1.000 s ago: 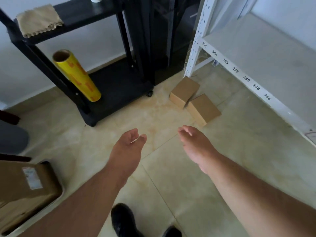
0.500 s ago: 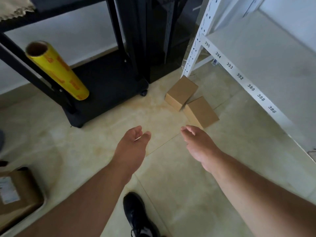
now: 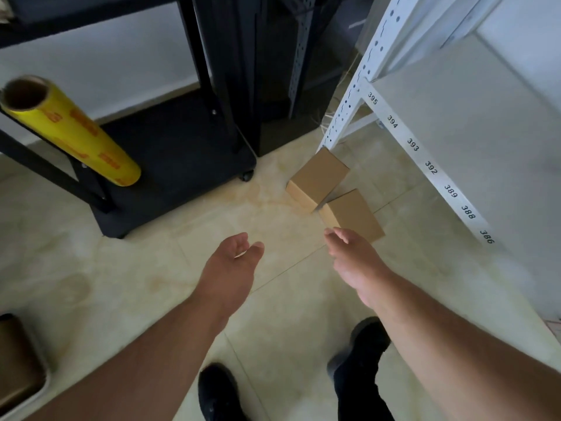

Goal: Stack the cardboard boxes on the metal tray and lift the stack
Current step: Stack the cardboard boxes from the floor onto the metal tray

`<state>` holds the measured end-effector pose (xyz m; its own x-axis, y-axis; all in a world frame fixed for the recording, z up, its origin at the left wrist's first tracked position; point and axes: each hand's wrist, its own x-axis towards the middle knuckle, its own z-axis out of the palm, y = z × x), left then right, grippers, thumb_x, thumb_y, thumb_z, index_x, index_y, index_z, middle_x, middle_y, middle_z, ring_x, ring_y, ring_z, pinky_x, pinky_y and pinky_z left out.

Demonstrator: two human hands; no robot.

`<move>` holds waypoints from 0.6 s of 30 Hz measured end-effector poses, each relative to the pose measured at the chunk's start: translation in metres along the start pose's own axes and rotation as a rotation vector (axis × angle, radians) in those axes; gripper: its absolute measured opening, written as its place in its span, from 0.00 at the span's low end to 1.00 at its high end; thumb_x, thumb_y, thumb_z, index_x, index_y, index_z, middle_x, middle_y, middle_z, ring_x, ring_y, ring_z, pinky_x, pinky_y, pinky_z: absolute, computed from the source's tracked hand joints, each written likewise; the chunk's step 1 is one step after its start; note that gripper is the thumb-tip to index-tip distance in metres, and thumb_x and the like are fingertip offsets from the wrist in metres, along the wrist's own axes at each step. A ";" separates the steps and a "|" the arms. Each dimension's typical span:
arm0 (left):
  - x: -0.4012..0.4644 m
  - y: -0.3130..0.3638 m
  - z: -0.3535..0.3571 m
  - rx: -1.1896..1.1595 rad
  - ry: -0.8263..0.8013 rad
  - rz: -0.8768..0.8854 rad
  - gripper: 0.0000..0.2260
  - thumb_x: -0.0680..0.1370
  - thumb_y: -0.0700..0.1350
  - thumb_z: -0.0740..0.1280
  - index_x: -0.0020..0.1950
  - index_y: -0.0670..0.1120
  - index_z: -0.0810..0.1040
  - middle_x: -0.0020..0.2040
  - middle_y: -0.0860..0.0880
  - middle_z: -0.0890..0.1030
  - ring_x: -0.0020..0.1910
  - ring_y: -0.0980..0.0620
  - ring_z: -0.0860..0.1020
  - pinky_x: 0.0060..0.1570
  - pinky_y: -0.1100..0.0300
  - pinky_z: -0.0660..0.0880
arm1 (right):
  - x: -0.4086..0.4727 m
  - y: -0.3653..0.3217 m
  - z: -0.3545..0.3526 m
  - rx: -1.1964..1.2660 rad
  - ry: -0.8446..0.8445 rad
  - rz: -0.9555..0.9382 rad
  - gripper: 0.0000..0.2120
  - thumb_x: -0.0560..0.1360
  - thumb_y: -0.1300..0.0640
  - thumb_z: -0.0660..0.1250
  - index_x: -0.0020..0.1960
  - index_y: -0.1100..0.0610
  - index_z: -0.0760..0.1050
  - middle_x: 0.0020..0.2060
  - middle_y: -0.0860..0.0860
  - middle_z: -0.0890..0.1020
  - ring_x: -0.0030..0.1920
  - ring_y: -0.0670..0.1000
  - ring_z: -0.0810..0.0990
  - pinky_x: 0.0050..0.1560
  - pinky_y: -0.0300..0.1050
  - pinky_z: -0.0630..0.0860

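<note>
Glossy beige tiles (image 3: pixel 273 299) lay under you, stained in places. Two plain cardboard boxes sat on them by the white rack's post (image 3: pixel 349 101): the far box (image 3: pixel 318 177) tilted, its long axis running toward the post, the near box (image 3: pixel 355 214) flat, angled toward you and rightward. Your left hand (image 3: pixel 227 275) and right hand (image 3: pixel 355 259) hung above the tiles, fingers loose, holding nothing. The right fingertips overlapped the near box's corner; whether they touched was unclear.

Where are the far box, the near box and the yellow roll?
far box (image 3: pixel 320 174), head view, on its top face.
near box (image 3: pixel 353 212), head view, on its top face.
yellow roll (image 3: pixel 76 135), head view, on the middle of its side.
</note>
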<state>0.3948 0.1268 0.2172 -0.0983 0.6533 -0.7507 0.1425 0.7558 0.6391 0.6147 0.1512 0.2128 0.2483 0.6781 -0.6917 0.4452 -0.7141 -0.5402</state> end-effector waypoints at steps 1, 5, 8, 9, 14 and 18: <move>0.002 0.000 0.005 0.000 -0.001 -0.011 0.25 0.82 0.58 0.66 0.79 0.58 0.67 0.73 0.60 0.72 0.69 0.51 0.75 0.69 0.52 0.70 | 0.005 0.003 0.000 -0.005 -0.012 0.011 0.27 0.84 0.42 0.57 0.80 0.51 0.67 0.74 0.53 0.75 0.72 0.53 0.74 0.72 0.52 0.70; 0.018 -0.002 0.032 0.011 0.036 -0.030 0.25 0.82 0.58 0.66 0.79 0.57 0.68 0.73 0.58 0.73 0.69 0.50 0.75 0.72 0.48 0.69 | 0.033 0.015 -0.008 -0.046 -0.061 0.022 0.27 0.84 0.42 0.58 0.79 0.53 0.67 0.74 0.53 0.75 0.72 0.53 0.74 0.70 0.48 0.70; 0.032 -0.005 0.064 0.004 0.048 -0.056 0.25 0.81 0.58 0.68 0.78 0.56 0.69 0.73 0.56 0.75 0.68 0.51 0.76 0.73 0.48 0.70 | 0.057 0.027 -0.027 -0.074 -0.072 0.030 0.28 0.84 0.43 0.59 0.80 0.55 0.66 0.76 0.53 0.73 0.73 0.54 0.72 0.64 0.42 0.66; 0.037 -0.006 0.075 -0.011 0.049 -0.069 0.25 0.81 0.58 0.68 0.77 0.56 0.69 0.72 0.56 0.75 0.68 0.51 0.76 0.73 0.48 0.70 | 0.067 0.031 -0.034 -0.085 -0.079 0.025 0.28 0.84 0.43 0.59 0.80 0.55 0.66 0.76 0.53 0.73 0.74 0.54 0.72 0.63 0.42 0.65; 0.067 -0.015 0.129 -0.043 0.043 -0.103 0.26 0.80 0.58 0.69 0.77 0.55 0.70 0.71 0.57 0.76 0.67 0.52 0.76 0.73 0.48 0.70 | 0.118 0.055 -0.065 -0.163 -0.079 0.043 0.28 0.84 0.43 0.59 0.80 0.56 0.66 0.77 0.53 0.72 0.75 0.54 0.71 0.65 0.42 0.65; 0.097 -0.023 0.169 -0.024 0.038 -0.132 0.27 0.79 0.60 0.68 0.77 0.55 0.70 0.70 0.57 0.76 0.66 0.50 0.77 0.72 0.48 0.71 | 0.158 0.076 -0.080 -0.186 -0.081 0.062 0.29 0.84 0.43 0.60 0.80 0.56 0.66 0.77 0.53 0.72 0.74 0.54 0.72 0.66 0.43 0.66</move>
<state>0.5488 0.1658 0.1013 -0.1523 0.5488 -0.8220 0.1018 0.8360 0.5392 0.7563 0.2176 0.1004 0.2140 0.6121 -0.7613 0.5841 -0.7048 -0.4025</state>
